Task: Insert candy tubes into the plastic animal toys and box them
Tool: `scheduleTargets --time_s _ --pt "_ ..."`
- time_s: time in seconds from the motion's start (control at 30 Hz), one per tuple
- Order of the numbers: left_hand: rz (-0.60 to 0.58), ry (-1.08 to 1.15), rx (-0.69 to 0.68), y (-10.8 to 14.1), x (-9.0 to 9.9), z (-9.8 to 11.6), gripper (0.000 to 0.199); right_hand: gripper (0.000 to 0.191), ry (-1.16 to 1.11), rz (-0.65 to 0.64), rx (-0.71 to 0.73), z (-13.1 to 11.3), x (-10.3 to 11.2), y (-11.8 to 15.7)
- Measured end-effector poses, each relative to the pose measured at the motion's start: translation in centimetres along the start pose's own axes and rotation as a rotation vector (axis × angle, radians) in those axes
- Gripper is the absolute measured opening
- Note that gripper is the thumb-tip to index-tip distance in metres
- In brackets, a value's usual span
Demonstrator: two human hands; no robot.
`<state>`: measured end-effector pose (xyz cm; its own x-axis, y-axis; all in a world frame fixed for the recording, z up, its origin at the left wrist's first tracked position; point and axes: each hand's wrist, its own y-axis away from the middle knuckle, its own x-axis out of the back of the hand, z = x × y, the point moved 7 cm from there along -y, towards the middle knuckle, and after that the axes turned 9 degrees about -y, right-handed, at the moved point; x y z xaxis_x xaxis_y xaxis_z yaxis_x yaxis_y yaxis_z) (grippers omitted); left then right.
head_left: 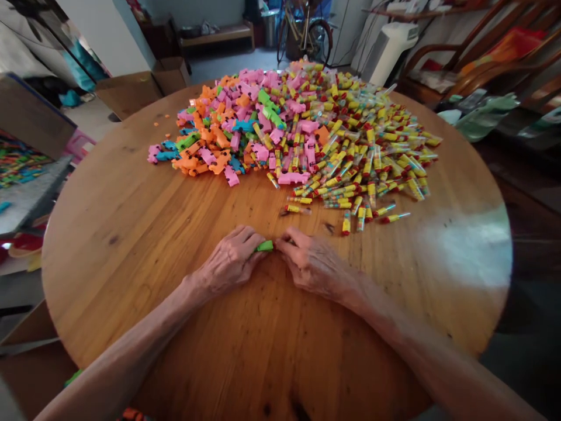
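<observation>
The left hand (234, 255) is pinching a bright green plastic toy (265, 246) over the wooden surface (258, 345); only a smooth, blunt end is showing, the rest hiding within the grasp. The right hand (307, 259) is facing it, curled just beside that end; whether it is pinching anything, I cannot tell.

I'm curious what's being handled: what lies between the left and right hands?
A small green piece, held by the left hand, its free end close to the right hand; the head view shows it.
</observation>
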<state>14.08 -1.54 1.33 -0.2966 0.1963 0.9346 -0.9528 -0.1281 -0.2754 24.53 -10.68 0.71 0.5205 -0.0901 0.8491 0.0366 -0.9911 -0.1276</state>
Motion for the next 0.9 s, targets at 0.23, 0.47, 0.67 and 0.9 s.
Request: scheduleTargets --time_s 0.23,0.47,0.67,0.9 --pt "-0.048 -0.314 -0.081 -0.3 -0.2 0.5 0.019 0.031 0.222 -0.12 0.046 -0.6 -0.4 -0.4" --pt "-0.025 -0.352 -0.064 0.5 -0.6 -0.7 0.026 0.031 0.186 -0.137 0.07 -0.8 -2.0 -0.5" --pt "-0.011 -0.309 -0.033 0.9 -0.9 -0.8 0.021 0.023 0.065 -0.066 0.051 -1.2 -1.4 -0.5" --pt "0.098 -0.178 0.17 7.4 3.0 -1.3 0.018 0.03 0.175 0.306 -0.05 1.4 2.6 -1.3"
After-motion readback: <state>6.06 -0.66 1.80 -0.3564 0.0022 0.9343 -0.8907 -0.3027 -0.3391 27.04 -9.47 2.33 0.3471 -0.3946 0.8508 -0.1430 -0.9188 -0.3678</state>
